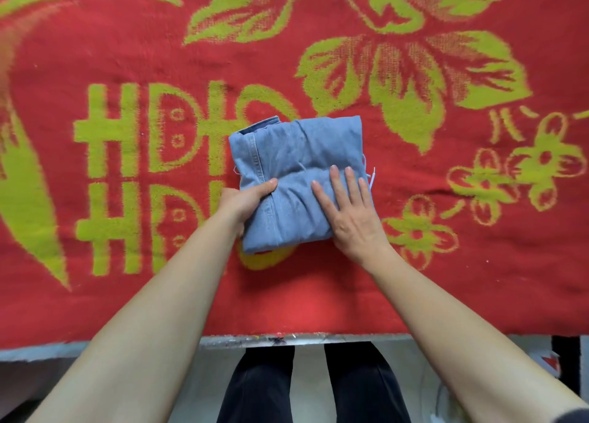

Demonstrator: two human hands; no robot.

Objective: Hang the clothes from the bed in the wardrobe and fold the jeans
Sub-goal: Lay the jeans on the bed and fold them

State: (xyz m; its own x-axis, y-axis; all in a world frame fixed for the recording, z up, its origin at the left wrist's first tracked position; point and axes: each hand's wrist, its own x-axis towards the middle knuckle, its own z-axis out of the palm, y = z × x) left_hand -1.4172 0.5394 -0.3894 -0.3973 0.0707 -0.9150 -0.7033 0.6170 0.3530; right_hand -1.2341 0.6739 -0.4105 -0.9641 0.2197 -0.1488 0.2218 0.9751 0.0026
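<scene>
Dead centre: the light blue denim jeans [296, 167], folded down into a thick, squarish bundle, lying on the red woven blanket [446, 263] with its yellow-green flowers and leaves. A stitched seam runs down the bundle's left side, a darker hem edge peeks out at the far left corner, and a few pale loose threads [371, 175] stick out along the right edge.

The left hand [245, 202] is on the bundle's left edge. Its thumb [266, 186] lies across the top of the denim and the other fingers are tucked under the fold, out of sight, so it grips that edge. The right hand [347, 209] lies flat on top of the jeans toward the near right corner, palm down, its fingers [336, 180] straight and slightly spread, pressing on the cloth and curled round nothing. Both forearms are bare and reach in from the bottom of the view.

Further out, big yellow-green block characters sit on the blanket left of the bundle, partly under the left wrist. A large flower spreads beyond it, with smaller blossoms to the right. On the near side the blanket ends at the bed's pale, paint-flecked edge [287, 339]. Below that, the person's legs in dark trousers [255, 387] show against a light floor.
</scene>
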